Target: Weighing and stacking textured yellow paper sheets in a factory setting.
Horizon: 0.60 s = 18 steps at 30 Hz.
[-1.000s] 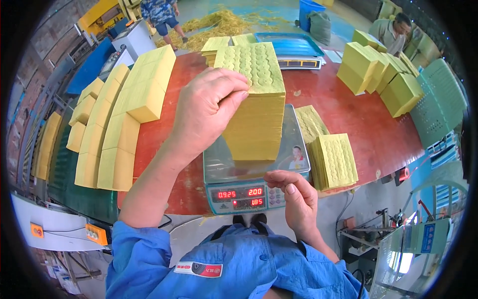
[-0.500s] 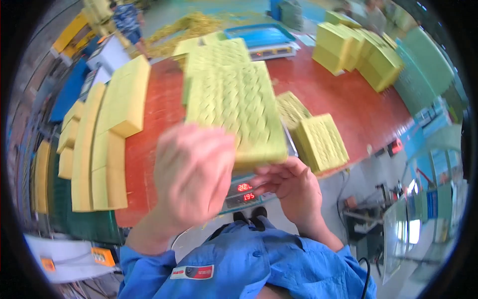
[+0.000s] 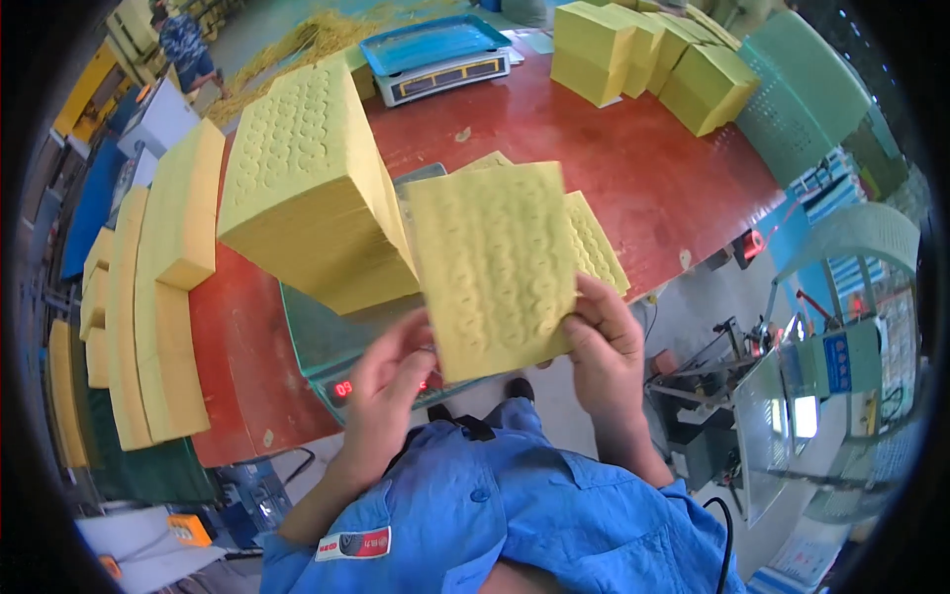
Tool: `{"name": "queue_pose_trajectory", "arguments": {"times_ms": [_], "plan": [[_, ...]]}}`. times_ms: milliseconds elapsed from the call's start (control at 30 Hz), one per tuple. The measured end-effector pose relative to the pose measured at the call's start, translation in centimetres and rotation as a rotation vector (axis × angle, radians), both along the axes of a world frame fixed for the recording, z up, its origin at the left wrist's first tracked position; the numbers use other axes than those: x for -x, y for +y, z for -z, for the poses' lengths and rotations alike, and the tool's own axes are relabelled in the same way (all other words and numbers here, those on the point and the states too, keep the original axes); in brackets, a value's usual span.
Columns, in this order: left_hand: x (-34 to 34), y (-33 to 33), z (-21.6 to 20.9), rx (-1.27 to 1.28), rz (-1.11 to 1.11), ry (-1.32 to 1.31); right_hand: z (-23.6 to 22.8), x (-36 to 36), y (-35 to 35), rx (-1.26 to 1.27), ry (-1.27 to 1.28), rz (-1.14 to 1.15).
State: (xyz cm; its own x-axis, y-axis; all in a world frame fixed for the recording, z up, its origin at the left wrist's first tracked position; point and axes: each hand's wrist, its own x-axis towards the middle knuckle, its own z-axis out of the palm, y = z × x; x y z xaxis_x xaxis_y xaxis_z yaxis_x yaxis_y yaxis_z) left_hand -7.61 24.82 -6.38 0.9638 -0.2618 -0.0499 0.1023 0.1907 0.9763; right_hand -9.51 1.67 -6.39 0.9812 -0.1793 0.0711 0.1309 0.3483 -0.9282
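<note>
A thin sheaf of yellow paper [image 3: 500, 267], stamped with rows of crescent marks, is held tilted up over the near table edge. My left hand [image 3: 391, 376] pinches its lower left edge. With thumb on the face, my right hand [image 3: 606, 342] grips its lower right side. Just left stands a tall stack of the same paper [image 3: 327, 218] on a weighing scale [image 3: 309, 342], whose red digits show partly behind my left hand. Beyond the held sheaf, a smaller patterned stack [image 3: 596, 247] is partly hidden.
Long yellow paper blocks [image 3: 163, 317] line the red table's [image 3: 465, 129] left side. Another scale with a blue tray [image 3: 435, 45] stands at the back, near more yellow stacks [image 3: 594, 49] at far right. A person [image 3: 183, 45] is in the far left background.
My hands were at the near side of the big stack; now they hold a thin sheaf to its right. The view has shifted, and the big stack appears farther left.
</note>
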Motion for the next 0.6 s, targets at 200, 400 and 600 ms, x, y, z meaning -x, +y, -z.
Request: {"name": "queue_pose_trajectory", "arguments": {"times_ms": [200,400,600], "plan": [[-3.6,-11.6,5.3,0.044,0.085,0.269,3.1,-2.9,-9.2,0.203,0.164,0.069],[-4.1,-15.7,6.3,-0.213,-0.120,0.200,5.2,-5.2,-14.4,0.444,0.230,-0.020],[-3.4,-16.7,7.2,-0.351,-0.257,0.126,7.3,-6.7,-15.6,0.538,0.221,-0.115]]}}
